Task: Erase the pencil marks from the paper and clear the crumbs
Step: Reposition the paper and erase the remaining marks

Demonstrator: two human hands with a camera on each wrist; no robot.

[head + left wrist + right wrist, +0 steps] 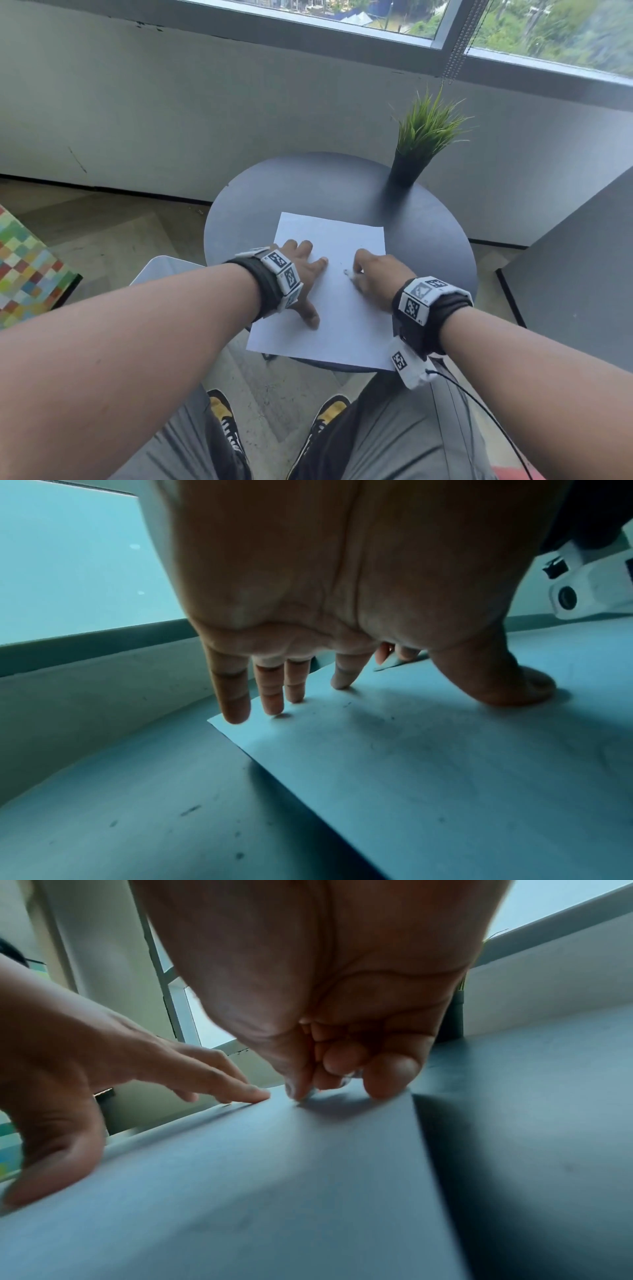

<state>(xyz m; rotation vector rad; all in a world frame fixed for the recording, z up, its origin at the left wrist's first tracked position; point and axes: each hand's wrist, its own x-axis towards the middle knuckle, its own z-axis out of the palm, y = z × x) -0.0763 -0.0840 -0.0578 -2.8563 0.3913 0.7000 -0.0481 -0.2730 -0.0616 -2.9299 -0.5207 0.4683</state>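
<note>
A white sheet of paper [329, 236] lies on a round dark table [308, 185]. My left hand [310, 284] presses flat on the sheet's left part, fingers spread and straight [270, 696], thumb down on the paper [445, 777]. My right hand [356, 274] is curled over the middle of the sheet and pinches a small white eraser [346, 273], whose tip touches the paper [274, 1177] under the fingertips [387, 1080]. Small dark crumbs [347, 704] lie on the sheet, and more specks [190, 810] dot the table to its left. Faint marks [340, 264] show near the eraser.
A potted grass plant [411, 161] stands at the table's back right. A grey cabinet [565, 257] stands close on the right, a wall and window lie behind, and a white seat [161, 270] sits left of the table. The paper's near edge overhangs the table rim.
</note>
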